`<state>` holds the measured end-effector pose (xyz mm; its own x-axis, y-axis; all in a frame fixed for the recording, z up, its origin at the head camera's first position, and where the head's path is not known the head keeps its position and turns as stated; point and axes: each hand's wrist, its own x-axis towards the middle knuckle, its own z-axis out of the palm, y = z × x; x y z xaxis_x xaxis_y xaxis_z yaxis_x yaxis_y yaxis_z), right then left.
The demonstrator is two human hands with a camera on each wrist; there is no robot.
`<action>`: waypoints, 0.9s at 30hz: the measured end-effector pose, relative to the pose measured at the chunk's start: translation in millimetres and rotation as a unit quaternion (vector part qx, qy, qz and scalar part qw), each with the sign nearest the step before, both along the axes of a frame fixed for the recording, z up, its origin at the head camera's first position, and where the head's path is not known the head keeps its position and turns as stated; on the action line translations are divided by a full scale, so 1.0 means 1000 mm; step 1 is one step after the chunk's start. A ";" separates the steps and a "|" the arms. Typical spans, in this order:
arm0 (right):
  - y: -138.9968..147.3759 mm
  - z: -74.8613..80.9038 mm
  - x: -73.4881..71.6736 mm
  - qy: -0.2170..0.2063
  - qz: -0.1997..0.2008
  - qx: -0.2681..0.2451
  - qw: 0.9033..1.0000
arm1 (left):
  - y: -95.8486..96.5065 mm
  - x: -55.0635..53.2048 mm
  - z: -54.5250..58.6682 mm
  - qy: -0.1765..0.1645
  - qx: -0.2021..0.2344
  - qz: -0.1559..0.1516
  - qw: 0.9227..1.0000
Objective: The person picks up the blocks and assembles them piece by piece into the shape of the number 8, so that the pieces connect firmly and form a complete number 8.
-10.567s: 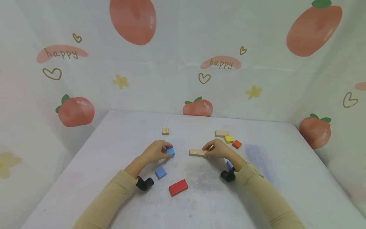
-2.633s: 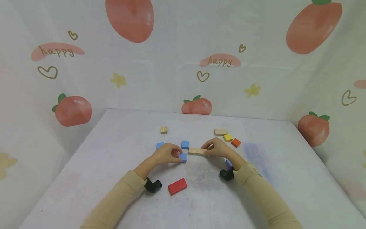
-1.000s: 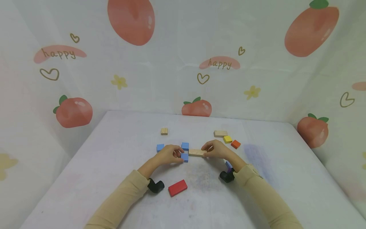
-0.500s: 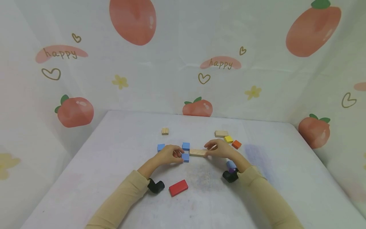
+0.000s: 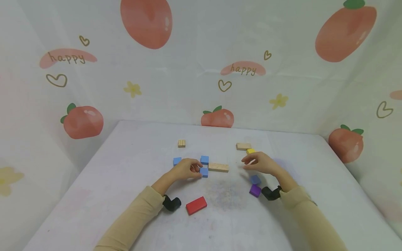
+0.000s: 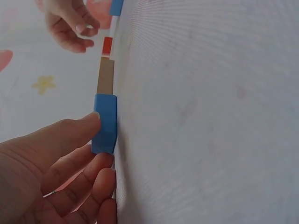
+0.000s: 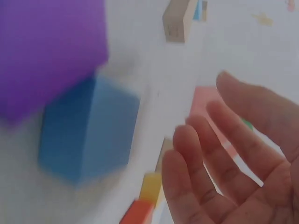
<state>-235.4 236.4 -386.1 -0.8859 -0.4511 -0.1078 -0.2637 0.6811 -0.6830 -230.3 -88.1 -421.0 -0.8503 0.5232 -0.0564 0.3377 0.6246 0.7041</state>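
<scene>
My left hand [image 5: 186, 169] pinches a small blue block [image 5: 204, 172], with the thumb on its side in the left wrist view. That block stands at the near left corner of a long pale wooden block [image 5: 218, 167]. A second blue block [image 5: 205, 160] sits at its far left corner, with a gap between the two. My right hand [image 5: 261, 162] hovers right of the wooden block, fingers loosely bent and holding nothing. Below it lie another blue block [image 5: 255, 180] and a purple block [image 5: 255, 190]. The right wrist view shows an orange-red block [image 7: 137, 212] beyond the fingers.
One more blue block [image 5: 177, 161] lies behind the left hand. A red oblong block [image 5: 196, 205] is nearer the front. Toward the back are a striped wooden block [image 5: 181, 143], a plain wooden block [image 5: 243, 146] and a yellow block [image 5: 251, 151] on the white table [image 5: 141, 146].
My right hand has let go of the long wooden block and moved right, uncovering the purple block. Earlier, my left hand brought blue blocks rightward to that wooden block's left end.
</scene>
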 end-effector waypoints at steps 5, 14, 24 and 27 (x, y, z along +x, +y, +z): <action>0.019 0.000 0.003 -0.031 0.033 -0.004 0.999 | 0.000 0.000 0.000 -0.003 0.000 0.002 1.000; 0.043 -0.004 0.010 -0.080 0.043 0.005 0.996 | 0.000 0.000 0.001 -0.005 -0.001 0.001 1.000; 0.052 -0.014 0.015 -0.115 0.056 -0.016 0.992 | 0.000 0.000 0.001 -0.005 0.000 0.004 1.000; 0.052 -0.014 0.015 -0.120 0.063 -0.023 0.991 | 0.000 0.000 0.000 -0.004 -0.001 0.004 1.000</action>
<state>-220.5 288.2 -400.5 -0.7737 -0.5658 -0.2851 -0.1710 0.6197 -0.7660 -230.4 -88.4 -420.9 -0.8535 0.5171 -0.0639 0.3278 0.6281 0.7057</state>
